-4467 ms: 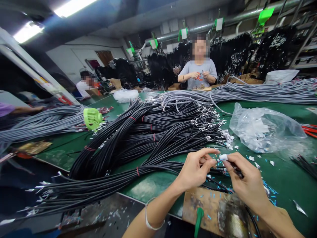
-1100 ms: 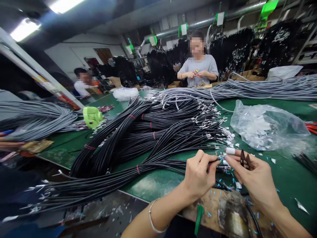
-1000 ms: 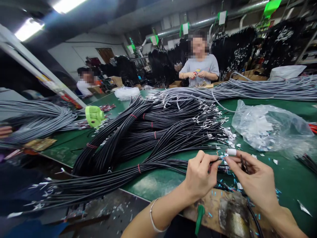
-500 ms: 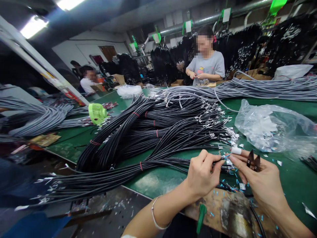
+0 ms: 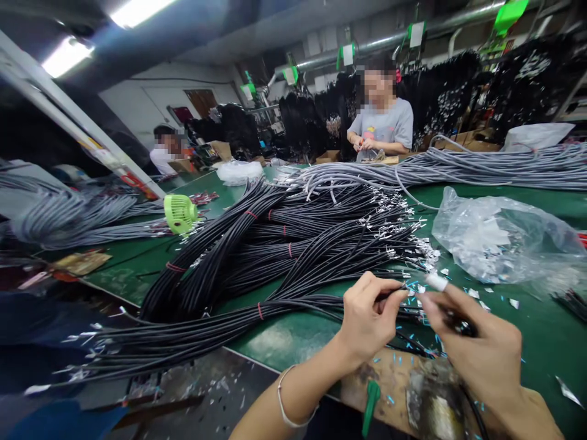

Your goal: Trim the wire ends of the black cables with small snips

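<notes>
My left hand (image 5: 369,311) is closed, pinching the end of a black cable (image 5: 398,288) between thumb and fingertips. To its right, my right hand (image 5: 481,342) is curled around a dark hand tool (image 5: 461,322); motion blur hides the tool's exact kind. A white wrap (image 5: 436,282) covers one right fingertip. The right fingertips are a short gap away from the cable end. Below and behind the hands, cut blue bits (image 5: 408,360) and white scraps lie scattered. A tied bundle of black cables (image 5: 293,304) runs leftward from beside my left hand.
More black cable bundles (image 5: 229,244) fill the middle of the green table (image 5: 284,339). At right lies a clear plastic bag (image 5: 499,235). A fixture with a green handle (image 5: 371,400) sits at the near edge. A green fan (image 5: 180,214) and grey cables (image 5: 504,165) stand farther off; a co-worker (image 5: 383,116) is opposite.
My right hand has drawn slightly away from the cable end, and its tool has tipped down from pointing upward. My left hand keeps its pinch, shifted a little left in view.
</notes>
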